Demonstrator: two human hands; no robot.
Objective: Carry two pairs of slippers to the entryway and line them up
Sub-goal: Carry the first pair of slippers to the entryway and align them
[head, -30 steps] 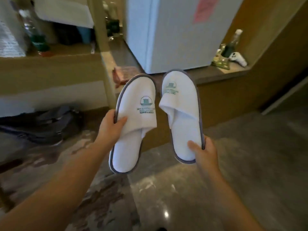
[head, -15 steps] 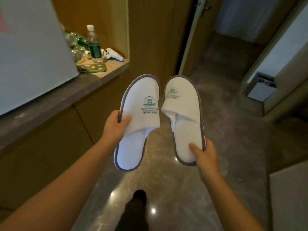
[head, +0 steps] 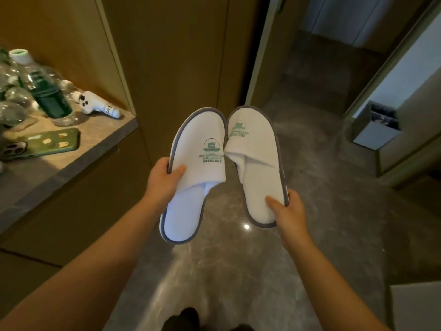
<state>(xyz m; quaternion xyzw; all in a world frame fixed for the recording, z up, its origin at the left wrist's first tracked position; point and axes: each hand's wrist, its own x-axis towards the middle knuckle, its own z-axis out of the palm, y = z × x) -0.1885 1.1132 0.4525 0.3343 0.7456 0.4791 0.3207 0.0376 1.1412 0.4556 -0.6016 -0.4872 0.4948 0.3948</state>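
two white hotel slippers (head: 199, 168) are in my fingers, left hand (head: 162, 181) and right hand (head: 287, 211) each grasping one; nothing lined up yet, second pair not visible.

2 bare forearms, no sleeves, dark footwear (head: 188, 317) at bottom edge

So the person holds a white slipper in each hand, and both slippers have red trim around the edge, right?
Not quite. The head view shows the trim is grey, not red. The rest holds: the left hand holds one white slipper and the right hand holds the other slipper.
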